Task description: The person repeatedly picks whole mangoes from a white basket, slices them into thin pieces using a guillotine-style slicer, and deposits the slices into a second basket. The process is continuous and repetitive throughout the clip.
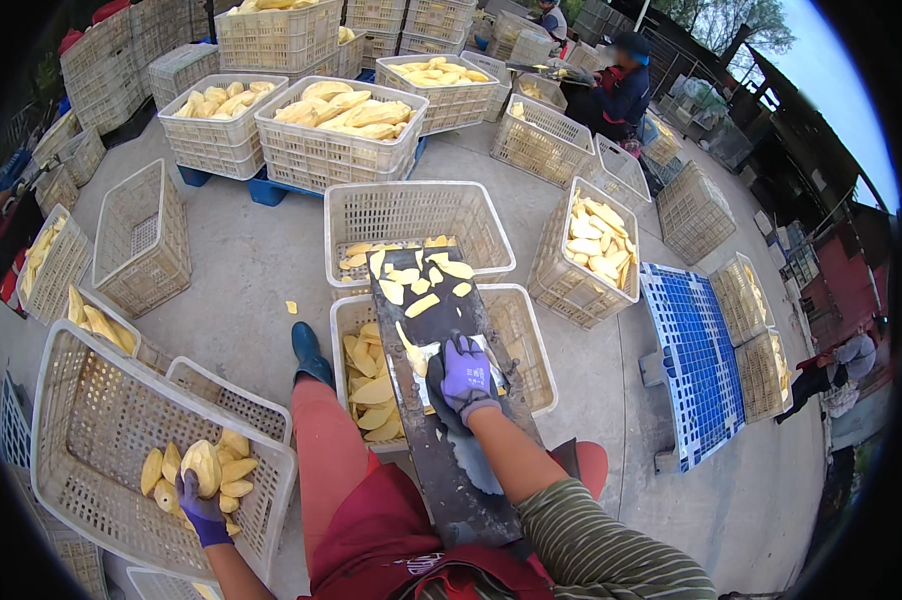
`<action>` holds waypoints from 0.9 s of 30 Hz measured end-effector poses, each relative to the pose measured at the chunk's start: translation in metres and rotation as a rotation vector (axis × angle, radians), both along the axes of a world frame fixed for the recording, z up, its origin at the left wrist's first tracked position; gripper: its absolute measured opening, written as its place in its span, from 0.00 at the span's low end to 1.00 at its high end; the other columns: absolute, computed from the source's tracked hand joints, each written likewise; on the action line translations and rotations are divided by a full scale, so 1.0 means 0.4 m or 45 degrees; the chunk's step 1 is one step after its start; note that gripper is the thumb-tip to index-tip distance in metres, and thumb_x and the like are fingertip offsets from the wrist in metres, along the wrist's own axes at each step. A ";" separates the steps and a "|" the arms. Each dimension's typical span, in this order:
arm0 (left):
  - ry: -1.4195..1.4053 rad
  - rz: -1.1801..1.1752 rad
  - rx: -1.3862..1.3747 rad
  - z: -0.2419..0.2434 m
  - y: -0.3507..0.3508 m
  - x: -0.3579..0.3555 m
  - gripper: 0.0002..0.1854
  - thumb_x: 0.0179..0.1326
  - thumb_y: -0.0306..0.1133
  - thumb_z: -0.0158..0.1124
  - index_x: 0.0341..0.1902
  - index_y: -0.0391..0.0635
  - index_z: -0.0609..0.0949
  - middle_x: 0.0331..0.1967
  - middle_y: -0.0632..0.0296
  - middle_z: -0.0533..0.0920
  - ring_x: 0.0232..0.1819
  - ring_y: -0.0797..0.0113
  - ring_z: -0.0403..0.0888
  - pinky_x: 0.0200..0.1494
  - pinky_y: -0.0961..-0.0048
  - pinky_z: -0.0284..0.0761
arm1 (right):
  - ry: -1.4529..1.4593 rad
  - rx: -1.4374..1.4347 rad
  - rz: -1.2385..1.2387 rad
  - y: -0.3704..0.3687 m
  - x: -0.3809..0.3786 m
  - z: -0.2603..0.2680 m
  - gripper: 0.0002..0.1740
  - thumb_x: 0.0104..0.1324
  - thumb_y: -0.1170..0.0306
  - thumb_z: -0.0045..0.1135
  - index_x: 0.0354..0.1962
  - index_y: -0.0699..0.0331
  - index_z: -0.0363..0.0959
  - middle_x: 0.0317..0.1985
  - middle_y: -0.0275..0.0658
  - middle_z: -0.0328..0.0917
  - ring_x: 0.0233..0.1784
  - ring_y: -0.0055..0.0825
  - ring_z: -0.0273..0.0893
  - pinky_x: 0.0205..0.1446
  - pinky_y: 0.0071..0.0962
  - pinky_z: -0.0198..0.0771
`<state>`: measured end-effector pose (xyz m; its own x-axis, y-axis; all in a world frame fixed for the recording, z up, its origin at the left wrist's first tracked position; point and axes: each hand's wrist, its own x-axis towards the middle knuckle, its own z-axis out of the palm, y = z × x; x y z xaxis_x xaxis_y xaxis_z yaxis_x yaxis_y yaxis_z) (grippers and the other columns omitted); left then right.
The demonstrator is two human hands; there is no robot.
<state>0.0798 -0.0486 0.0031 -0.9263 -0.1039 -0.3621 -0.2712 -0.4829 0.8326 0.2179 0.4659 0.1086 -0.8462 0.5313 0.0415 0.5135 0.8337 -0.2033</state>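
Note:
My left hand, in a purple glove, grips a large peeled yellow fruit or root inside a tilted plastic crate. Smaller peeled pieces lie around it. A long dark board slopes away between my legs across a crate. On it my right hand, gloved in purple, is closed over a black pad. Whether anything sits under the pad is hidden. Thin yellow slices and scraps are scattered on the board's far half. Below it, a crate holds cut slices.
Beyond the board stands another crate with some pieces in it. Full crates rest on a blue pallet ahead. A slice-filled crate and a tilted blue pallet are right. A seated person is at the far right.

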 end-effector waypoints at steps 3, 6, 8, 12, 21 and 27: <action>-0.217 0.129 0.406 0.064 0.037 0.063 0.31 0.62 0.47 0.59 0.68 0.54 0.66 0.66 0.59 0.68 0.65 0.54 0.67 0.54 0.50 0.76 | -0.036 -0.086 0.236 -0.092 0.191 -0.002 0.28 0.63 0.59 0.47 0.60 0.59 0.66 0.65 0.45 0.63 0.69 0.46 0.57 0.70 0.46 0.50; -0.159 -0.039 0.550 0.118 0.152 0.072 0.32 0.63 0.50 0.58 0.68 0.55 0.66 0.68 0.60 0.65 0.66 0.52 0.65 0.55 0.45 0.75 | -0.113 0.102 0.232 -0.081 0.226 -0.069 0.32 0.64 0.51 0.48 0.62 0.58 0.63 0.68 0.46 0.59 0.71 0.48 0.54 0.69 0.50 0.49; -0.074 -0.226 0.554 0.164 0.273 0.065 0.32 0.62 0.51 0.58 0.68 0.55 0.65 0.67 0.59 0.66 0.65 0.51 0.68 0.55 0.45 0.75 | 0.145 0.184 0.209 -0.030 0.160 -0.107 0.33 0.68 0.49 0.41 0.64 0.58 0.60 0.68 0.45 0.58 0.72 0.47 0.51 0.71 0.50 0.46; -0.157 -0.507 0.719 0.272 0.570 0.109 0.34 0.63 0.50 0.58 0.68 0.50 0.63 0.64 0.55 0.70 0.62 0.52 0.72 0.53 0.47 0.78 | 0.247 0.119 0.236 0.027 0.046 -0.098 0.33 0.68 0.51 0.44 0.63 0.63 0.60 0.63 0.51 0.64 0.70 0.45 0.56 0.72 0.46 0.48; -0.139 -1.114 0.027 0.301 0.677 0.358 0.43 0.56 0.25 0.62 0.73 0.38 0.50 0.67 0.48 0.60 0.67 0.55 0.61 0.63 0.62 0.67 | 0.319 0.332 0.249 -0.107 0.234 -0.044 0.19 0.53 0.61 0.59 0.43 0.53 0.78 0.56 0.37 0.73 0.66 0.44 0.61 0.67 0.59 0.49; 0.520 0.022 -1.382 0.327 0.196 0.080 0.41 0.56 0.30 0.63 0.71 0.33 0.57 0.70 0.42 0.59 0.73 0.54 0.54 0.72 0.64 0.48 | 0.093 0.122 0.050 0.090 -0.023 -0.044 0.29 0.48 0.70 0.59 0.53 0.51 0.73 0.58 0.37 0.73 0.69 0.41 0.58 0.69 0.53 0.49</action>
<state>0.1117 0.0300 0.1338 -0.9491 -0.1904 0.2508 0.1129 0.5378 0.8355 0.2087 0.5018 0.0908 -0.8591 0.4885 0.1528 0.4669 0.8702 -0.1573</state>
